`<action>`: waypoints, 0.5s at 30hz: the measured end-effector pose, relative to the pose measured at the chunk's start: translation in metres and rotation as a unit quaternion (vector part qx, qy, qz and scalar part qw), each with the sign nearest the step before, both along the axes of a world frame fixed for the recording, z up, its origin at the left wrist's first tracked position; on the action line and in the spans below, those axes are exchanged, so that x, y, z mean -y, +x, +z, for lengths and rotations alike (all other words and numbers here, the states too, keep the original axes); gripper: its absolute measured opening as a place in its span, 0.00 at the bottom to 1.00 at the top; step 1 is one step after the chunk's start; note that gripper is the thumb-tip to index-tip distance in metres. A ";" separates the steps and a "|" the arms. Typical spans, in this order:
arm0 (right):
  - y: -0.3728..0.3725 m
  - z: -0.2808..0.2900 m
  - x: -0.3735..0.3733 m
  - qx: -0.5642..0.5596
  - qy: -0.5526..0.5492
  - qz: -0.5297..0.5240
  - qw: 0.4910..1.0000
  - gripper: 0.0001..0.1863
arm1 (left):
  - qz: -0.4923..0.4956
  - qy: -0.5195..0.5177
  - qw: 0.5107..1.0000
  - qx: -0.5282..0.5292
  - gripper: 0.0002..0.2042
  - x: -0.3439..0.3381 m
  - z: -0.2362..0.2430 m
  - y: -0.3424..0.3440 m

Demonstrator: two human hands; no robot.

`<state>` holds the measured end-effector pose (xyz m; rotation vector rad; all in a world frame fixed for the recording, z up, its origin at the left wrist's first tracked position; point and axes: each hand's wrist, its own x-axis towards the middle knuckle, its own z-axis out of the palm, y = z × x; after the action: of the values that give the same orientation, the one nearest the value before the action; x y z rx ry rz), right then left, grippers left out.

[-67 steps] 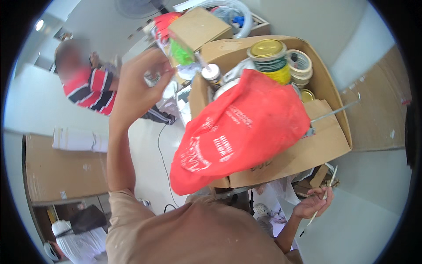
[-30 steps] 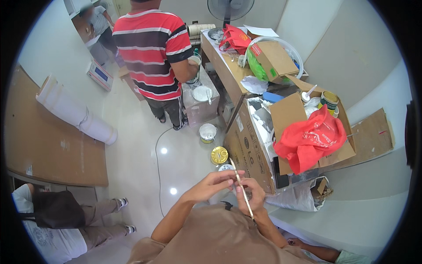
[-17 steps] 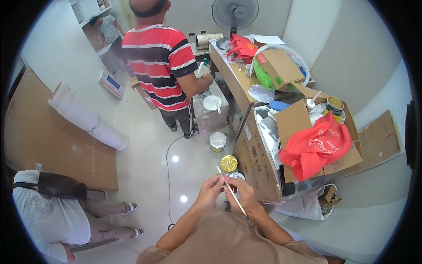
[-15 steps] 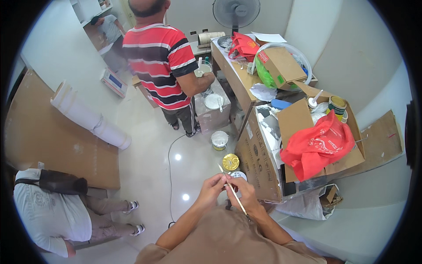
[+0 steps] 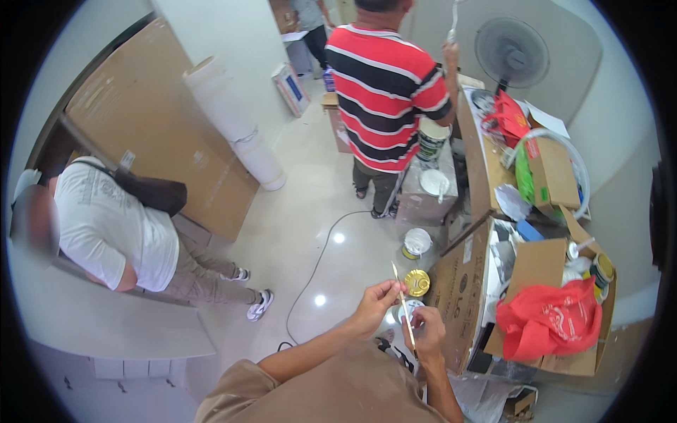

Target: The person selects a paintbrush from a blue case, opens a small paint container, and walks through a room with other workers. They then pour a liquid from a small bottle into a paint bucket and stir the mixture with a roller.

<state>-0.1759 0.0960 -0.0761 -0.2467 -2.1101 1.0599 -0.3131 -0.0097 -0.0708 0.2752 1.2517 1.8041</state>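
A slim pale paintbrush [image 5: 403, 303] with a pointed tip slants upward in front of my body. My left hand [image 5: 375, 308] pinches it between thumb and fingertips just below the tip. Lower down, the curled fingers of my right hand [image 5: 427, 331] close against the handle; their exact grip is partly hidden. Just beyond my hands a yellow-lidded can [image 5: 417, 283] stands on the floor. Beside it is a white-topped tub [image 5: 410, 310], partly covered by my hands. Farther off sits an open can of white paste or paint [image 5: 417, 243].
A large carton [image 5: 458, 292] at right bears an open box and a red bag [image 5: 553, 321]. A black cable [image 5: 315, 271] crosses the floor. One person in a striped shirt [image 5: 384, 92] stands ahead by a white-smeared block; another in a white shirt [image 5: 120, 218] is at left.
My view has swung left. My hands have drawn apart along the paintbrush, the left nearer its tip. The person in stripes has raised a hand holding a whitish tool.
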 end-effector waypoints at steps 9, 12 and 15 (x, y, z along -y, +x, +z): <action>-0.066 0.021 0.020 -0.038 0.074 0.064 0.994 0.11 | 0.079 0.065 0.990 0.097 0.14 0.024 0.007 -0.030; -0.094 0.019 0.030 -0.034 0.060 0.090 0.994 0.10 | 0.079 0.094 0.989 0.077 0.14 0.036 0.004 -0.056; -0.122 0.012 0.035 -0.018 0.027 0.108 0.994 0.11 | 0.123 0.116 0.981 0.097 0.13 0.041 0.001 -0.079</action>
<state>-0.2978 0.0605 -0.0644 0.0282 -2.1661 1.1204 -0.3923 -0.0504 -0.0700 0.0705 0.9713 2.1379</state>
